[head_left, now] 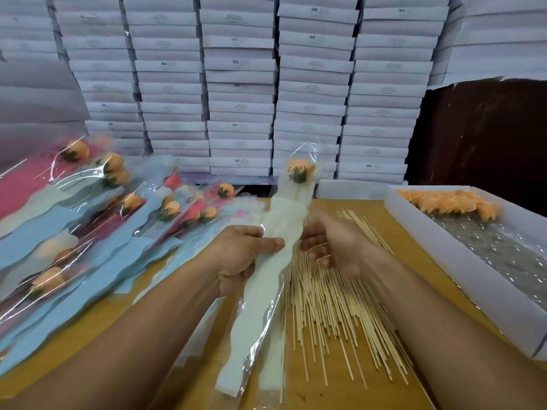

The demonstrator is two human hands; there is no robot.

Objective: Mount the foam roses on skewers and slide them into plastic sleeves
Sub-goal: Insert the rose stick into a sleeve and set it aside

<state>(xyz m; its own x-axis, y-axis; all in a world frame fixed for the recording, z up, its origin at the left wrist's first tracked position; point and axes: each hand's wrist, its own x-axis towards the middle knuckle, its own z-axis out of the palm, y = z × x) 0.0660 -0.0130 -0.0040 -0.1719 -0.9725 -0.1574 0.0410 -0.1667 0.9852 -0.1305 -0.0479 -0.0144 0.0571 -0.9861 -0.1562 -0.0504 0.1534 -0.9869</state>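
Head view, left hand: the left hand (pixel 239 255) gripped the cream sleeve (pixel 272 261) at its middle, thumb on top, probably to keep it steady.
Right hand: the right hand (pixel 331 247) was blurred beside the sleeve; fingers loosely curled, holding nothing I could see.
Rose: the orange foam rose (pixel 299 170) sat at the sleeve's top.
Supplies: skewers (pixel 334 306) lay loose on the worktop (pixel 379 214), more roses waited in the white tray (pixel 461 261).
Finished: sleeved roses (pixel 88 220) were piled at the left.

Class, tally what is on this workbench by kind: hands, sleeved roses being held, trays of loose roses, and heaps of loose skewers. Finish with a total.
Hands: 2, the left hand and the right hand
Sleeved rose held in the left hand: 1
Tray of loose roses: 1
Heap of skewers: 1
Total: 5
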